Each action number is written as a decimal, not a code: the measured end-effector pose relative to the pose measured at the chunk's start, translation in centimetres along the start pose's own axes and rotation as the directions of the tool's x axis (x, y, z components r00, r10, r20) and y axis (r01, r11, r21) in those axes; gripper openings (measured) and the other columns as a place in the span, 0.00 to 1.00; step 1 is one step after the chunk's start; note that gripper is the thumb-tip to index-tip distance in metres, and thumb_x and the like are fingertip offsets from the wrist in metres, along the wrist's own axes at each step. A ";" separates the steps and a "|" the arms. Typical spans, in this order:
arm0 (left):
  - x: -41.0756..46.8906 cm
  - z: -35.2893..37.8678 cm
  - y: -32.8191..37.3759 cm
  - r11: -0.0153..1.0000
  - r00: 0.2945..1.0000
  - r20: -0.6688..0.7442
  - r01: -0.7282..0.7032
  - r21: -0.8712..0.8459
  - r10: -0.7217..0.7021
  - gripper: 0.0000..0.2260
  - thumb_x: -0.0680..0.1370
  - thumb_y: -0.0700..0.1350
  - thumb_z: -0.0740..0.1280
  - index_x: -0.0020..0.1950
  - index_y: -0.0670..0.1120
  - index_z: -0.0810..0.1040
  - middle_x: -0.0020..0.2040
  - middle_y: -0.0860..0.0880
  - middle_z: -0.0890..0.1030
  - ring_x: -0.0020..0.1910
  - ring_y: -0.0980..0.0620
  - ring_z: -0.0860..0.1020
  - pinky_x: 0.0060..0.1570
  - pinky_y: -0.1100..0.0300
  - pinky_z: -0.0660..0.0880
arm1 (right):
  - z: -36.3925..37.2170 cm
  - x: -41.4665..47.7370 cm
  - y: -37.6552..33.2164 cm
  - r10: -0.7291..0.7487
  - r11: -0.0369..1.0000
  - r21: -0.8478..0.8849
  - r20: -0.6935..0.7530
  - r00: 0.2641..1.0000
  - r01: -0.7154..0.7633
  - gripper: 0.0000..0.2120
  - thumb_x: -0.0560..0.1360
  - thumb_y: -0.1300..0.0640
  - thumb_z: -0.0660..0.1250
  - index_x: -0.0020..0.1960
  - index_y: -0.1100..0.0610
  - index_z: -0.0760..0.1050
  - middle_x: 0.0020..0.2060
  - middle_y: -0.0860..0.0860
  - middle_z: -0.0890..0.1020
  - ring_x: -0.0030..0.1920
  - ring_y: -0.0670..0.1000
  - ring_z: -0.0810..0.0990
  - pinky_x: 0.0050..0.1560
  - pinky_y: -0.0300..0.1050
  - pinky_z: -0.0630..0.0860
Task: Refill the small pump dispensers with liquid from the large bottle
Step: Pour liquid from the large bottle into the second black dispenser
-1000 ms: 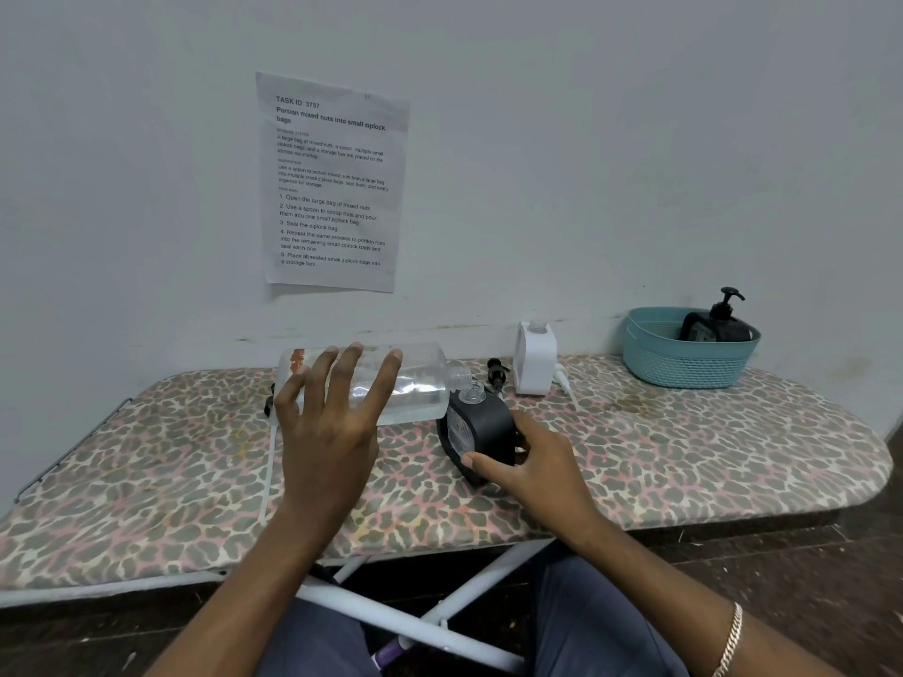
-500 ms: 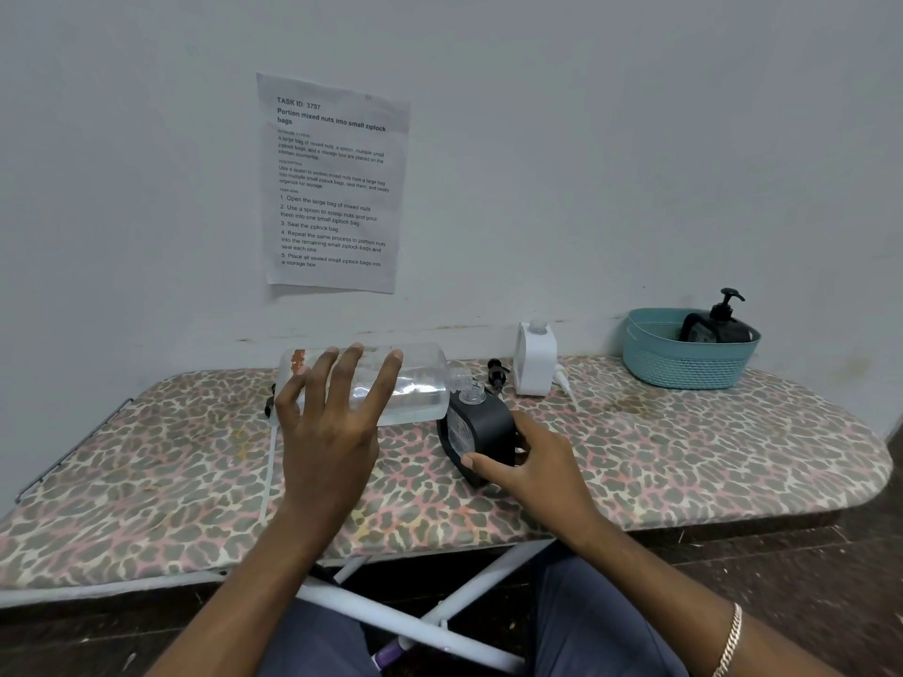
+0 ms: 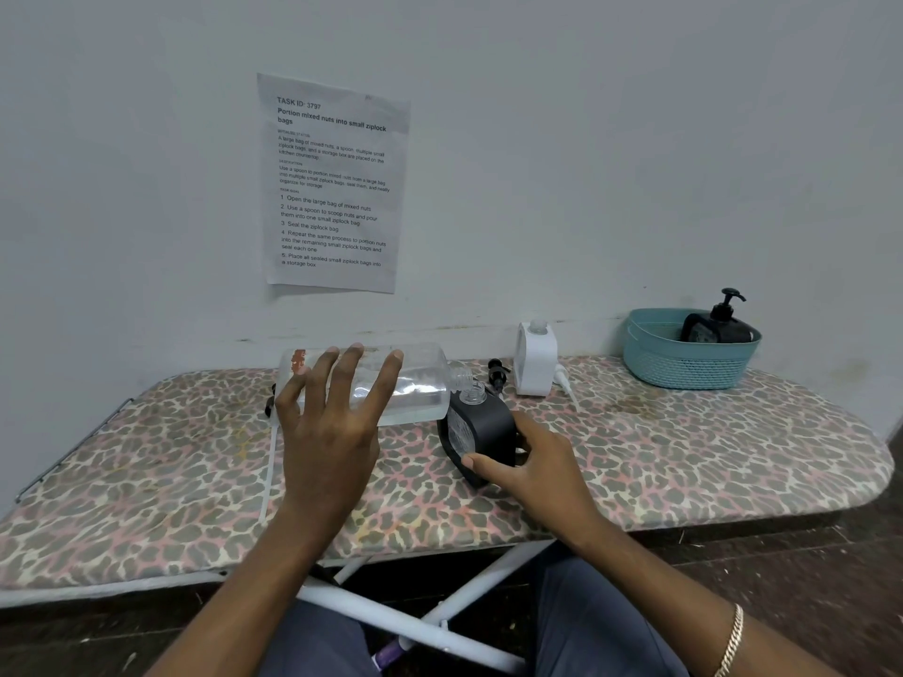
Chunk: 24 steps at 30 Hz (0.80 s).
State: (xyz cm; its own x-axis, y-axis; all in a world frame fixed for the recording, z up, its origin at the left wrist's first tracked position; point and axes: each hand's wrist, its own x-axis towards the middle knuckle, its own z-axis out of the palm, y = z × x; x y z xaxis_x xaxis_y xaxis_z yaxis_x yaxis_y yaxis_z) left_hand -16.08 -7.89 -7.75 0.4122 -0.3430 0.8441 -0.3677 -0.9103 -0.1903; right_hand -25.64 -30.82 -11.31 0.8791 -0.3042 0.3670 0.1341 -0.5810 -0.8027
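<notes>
The left hand (image 3: 332, 432), fingers spread, grips the large bottle (image 3: 420, 388) held level, its mouth beside the open neck of the black dispenser (image 3: 488, 425) that the right hand (image 3: 532, 471) clasps, tilted, on the counter (image 3: 684, 456).

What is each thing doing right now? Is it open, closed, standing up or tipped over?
Large bottle: uncapped, tipped sideways, partly full, held by left hand.
Black dispenser: pump off, neck open, tilted, held by right hand.
White dispenser: upright, pump off.
Loose black pump: lying on the board.
Basket dispenser: pump on, sitting in the basket.
</notes>
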 end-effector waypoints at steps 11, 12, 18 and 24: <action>0.0 0.1 -0.1 1.000 1.000 -0.014 -0.006 0.009 0.006 0.41 0.67 0.27 0.70 0.78 0.52 0.74 0.71 0.41 0.77 0.71 0.37 0.74 0.68 0.39 0.64 | 0.0 0.0 0.0 0.001 1.000 -0.006 0.002 1.000 -0.001 0.24 0.70 0.40 0.79 0.62 0.46 0.79 0.51 0.37 0.85 0.55 0.39 0.82 0.59 0.46 0.80; 0.0 0.1 -0.1 1.000 1.000 -0.015 -0.005 0.007 0.005 0.41 0.67 0.27 0.70 0.78 0.52 0.74 0.71 0.41 0.77 0.71 0.37 0.74 0.68 0.39 0.64 | 0.0 0.0 0.0 0.002 1.000 -0.006 0.003 1.000 -0.002 0.24 0.70 0.40 0.79 0.62 0.46 0.79 0.52 0.37 0.85 0.55 0.39 0.82 0.60 0.46 0.80; 0.0 0.2 -0.1 1.000 1.000 -0.016 -0.005 0.003 0.005 0.41 0.67 0.27 0.70 0.78 0.52 0.74 0.71 0.41 0.77 0.71 0.37 0.74 0.68 0.39 0.64 | 0.0 0.0 -0.1 0.002 1.000 -0.004 0.006 1.000 -0.002 0.25 0.69 0.38 0.78 0.62 0.46 0.79 0.52 0.37 0.85 0.55 0.40 0.82 0.60 0.48 0.80; -0.1 0.2 -0.1 1.000 1.000 -0.004 -0.005 -0.002 0.005 0.41 0.67 0.28 0.70 0.78 0.52 0.74 0.71 0.41 0.77 0.71 0.37 0.74 0.69 0.38 0.63 | 0.0 0.0 0.0 0.008 1.000 -0.003 0.008 1.000 -0.008 0.28 0.68 0.35 0.78 0.64 0.44 0.79 0.53 0.36 0.85 0.56 0.41 0.83 0.61 0.51 0.81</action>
State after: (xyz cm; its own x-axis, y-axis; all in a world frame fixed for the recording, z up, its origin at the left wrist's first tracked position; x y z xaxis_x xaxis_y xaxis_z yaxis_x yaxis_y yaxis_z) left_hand -15.87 -7.81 -7.90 0.4065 -0.3466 0.8453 -0.3718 -0.9079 -0.1935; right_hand -25.64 -30.87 -11.29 0.8837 -0.3027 0.3571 0.1261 -0.5807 -0.8043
